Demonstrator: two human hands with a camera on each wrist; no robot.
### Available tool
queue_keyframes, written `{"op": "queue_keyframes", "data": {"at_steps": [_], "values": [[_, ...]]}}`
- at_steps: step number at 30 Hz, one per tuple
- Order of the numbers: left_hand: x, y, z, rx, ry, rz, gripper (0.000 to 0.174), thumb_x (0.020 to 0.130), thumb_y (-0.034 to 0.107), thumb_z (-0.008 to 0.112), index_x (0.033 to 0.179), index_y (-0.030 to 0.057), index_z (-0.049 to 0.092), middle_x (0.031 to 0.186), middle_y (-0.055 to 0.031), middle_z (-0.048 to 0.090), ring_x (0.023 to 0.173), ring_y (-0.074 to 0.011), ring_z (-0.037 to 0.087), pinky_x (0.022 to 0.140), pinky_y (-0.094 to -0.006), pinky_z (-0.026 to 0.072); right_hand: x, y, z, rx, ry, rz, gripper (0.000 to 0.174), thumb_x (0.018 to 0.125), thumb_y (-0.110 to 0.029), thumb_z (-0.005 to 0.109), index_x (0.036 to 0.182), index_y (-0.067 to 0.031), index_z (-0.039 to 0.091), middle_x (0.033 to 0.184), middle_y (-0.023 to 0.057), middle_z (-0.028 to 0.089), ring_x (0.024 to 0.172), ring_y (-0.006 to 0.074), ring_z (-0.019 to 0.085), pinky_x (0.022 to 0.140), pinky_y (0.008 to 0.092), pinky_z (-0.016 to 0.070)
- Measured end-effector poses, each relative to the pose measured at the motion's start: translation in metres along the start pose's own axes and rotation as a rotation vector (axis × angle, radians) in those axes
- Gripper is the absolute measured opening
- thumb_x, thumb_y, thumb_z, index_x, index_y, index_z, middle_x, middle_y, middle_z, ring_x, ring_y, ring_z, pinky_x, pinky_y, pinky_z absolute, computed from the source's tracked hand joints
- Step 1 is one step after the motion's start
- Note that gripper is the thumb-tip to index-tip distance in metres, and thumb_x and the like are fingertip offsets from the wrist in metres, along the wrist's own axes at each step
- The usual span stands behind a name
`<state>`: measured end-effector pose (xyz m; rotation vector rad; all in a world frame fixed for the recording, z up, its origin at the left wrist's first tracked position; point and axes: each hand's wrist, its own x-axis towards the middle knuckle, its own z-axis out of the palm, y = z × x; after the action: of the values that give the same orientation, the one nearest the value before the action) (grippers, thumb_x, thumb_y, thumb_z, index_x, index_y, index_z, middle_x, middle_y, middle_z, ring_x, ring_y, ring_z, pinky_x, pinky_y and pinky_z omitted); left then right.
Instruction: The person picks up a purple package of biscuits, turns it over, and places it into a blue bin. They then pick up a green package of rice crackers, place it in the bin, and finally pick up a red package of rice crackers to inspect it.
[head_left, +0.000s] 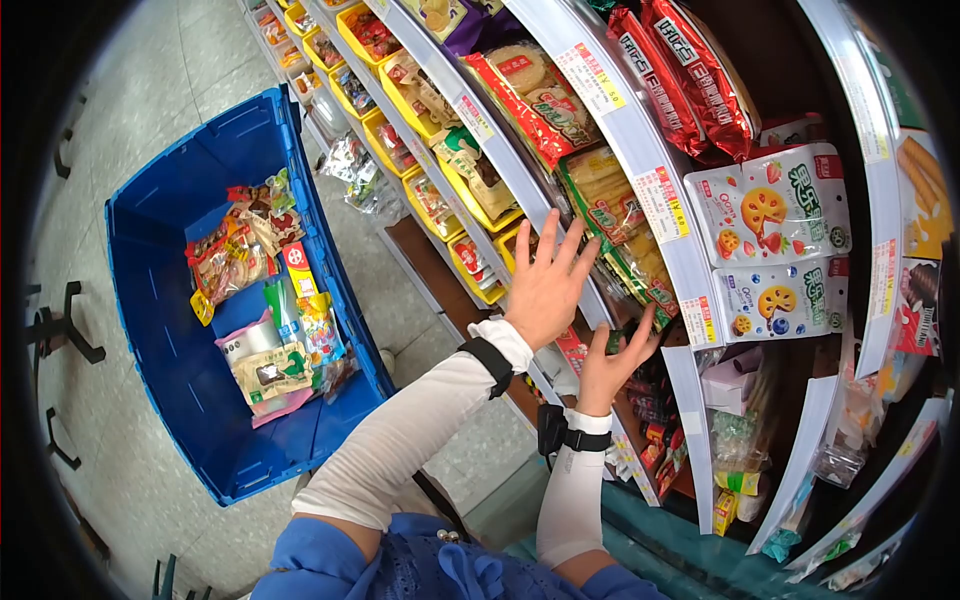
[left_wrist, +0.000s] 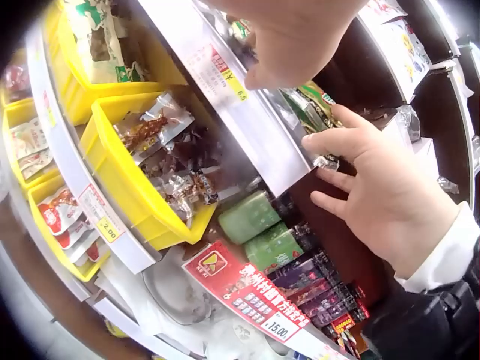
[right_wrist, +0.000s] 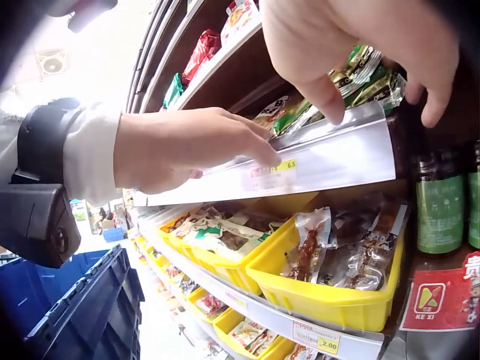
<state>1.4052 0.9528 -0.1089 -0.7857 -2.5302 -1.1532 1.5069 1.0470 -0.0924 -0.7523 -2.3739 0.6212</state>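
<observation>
Green snack packets (head_left: 606, 190) with yellow pastry pictures lie on a shelf behind a clear lip. My left hand (head_left: 545, 290) reaches over the shelf edge with its fingers spread, fingertips right at the side of the front green packet (head_left: 650, 262). Lower down, my right hand (head_left: 608, 378) has its fingers extended at that packet's near end. In the right wrist view, the right hand (right_wrist: 367, 45) arches over the green wrappers (right_wrist: 367, 79), while the left hand (right_wrist: 199, 146) lies along the price strip. The left wrist view shows the right hand's (left_wrist: 386, 184) fingertips beside the shelf's end.
A blue crate (head_left: 190, 400) holding several snack bags stands on the floor to the left. Yellow bins (left_wrist: 112, 161) of packaged snacks line the shelf below. Green jars (left_wrist: 251, 217) stand near the right hand. Red packets (head_left: 690, 80) and white pouches (head_left: 770, 215) fill the shelf above.
</observation>
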Motion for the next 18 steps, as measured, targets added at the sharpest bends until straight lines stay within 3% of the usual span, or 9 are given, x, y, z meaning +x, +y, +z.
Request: {"op": "queue_keyframes", "data": {"at_steps": [16,18], "values": [[-0.005,0.002,-0.007,0.019,-0.006,0.026,0.050,0.071,0.011,0.060,0.120,0.0093,0.050,0.133,-0.0128,0.038,0.127,-0.0396,0.026,0.102,-0.0589,0.0157,-0.009,0.006,-0.003,0.005,-0.007,-0.002,0.068,0.077,-0.001,0.058,0.138,-0.0095,0.031,0.142,0.0273,0.011,0.133,0.0409,0.014,0.105,0.0451,0.0178],[-0.006,0.003,-0.009,0.006,-0.003,0.024,0.051,0.071,0.011,0.060,0.121,0.0094,0.050,0.133,-0.0131,0.037,0.127,-0.0397,0.026,0.102,-0.0588,0.0160,-0.013,0.007,-0.005,-0.041,-0.002,-0.005,0.068,0.077,-0.004,0.060,0.138,-0.0188,0.033,0.145,0.0210,0.008,0.132,0.0341,0.021,0.098,0.0440,0.0315]]}}
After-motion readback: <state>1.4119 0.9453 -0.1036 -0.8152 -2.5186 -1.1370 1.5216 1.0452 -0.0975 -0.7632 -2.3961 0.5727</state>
